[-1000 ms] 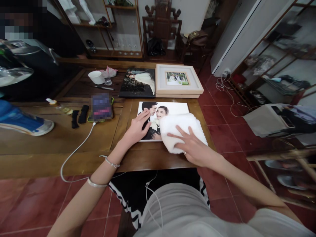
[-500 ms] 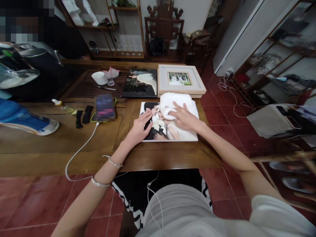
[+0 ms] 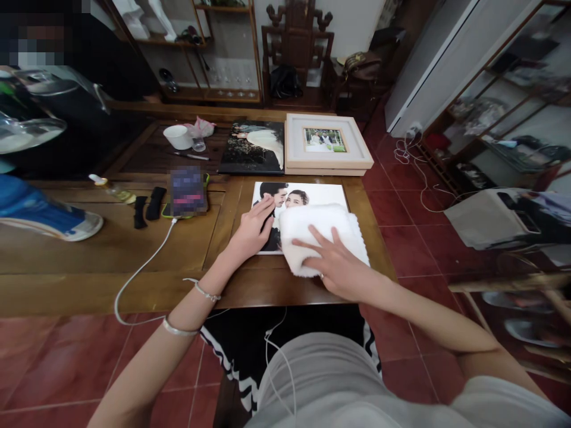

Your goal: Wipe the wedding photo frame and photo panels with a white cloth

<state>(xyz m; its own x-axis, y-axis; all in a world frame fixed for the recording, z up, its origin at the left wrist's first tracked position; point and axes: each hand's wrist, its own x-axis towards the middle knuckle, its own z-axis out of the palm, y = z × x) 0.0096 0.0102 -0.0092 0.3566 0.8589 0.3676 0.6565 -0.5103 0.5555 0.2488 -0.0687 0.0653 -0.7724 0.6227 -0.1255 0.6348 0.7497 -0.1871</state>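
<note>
A wedding photo panel (image 3: 325,192) lies flat near the table's front edge, showing a couple against white. My left hand (image 3: 255,229) rests on its left part, fingers stretched out and lying flat, holding nothing. Over the lower right part of the panel spreads a folded white towel (image 3: 292,226), which hangs past the panel's front edge. My right hand (image 3: 336,261) presses on this towel with fingers spread and keeps hold of it; the thumb side is partly tucked against the cloth. The towel hides much of the picture.
Behind the panel lie a dark photo panel (image 3: 256,145) and a stack of pale wooden frames (image 3: 292,156). To the left are a phone (image 3: 190,193) on a white cable (image 3: 134,279), black straps (image 3: 154,204), a dropper bottle (image 3: 113,190) and a white cup (image 3: 177,138). A person (image 3: 120,65) stands at far left.
My right hand has drawn the towel down toward me, uncovering the panel's upper right and a face in the picture. My left hand stays in place on the panel.
</note>
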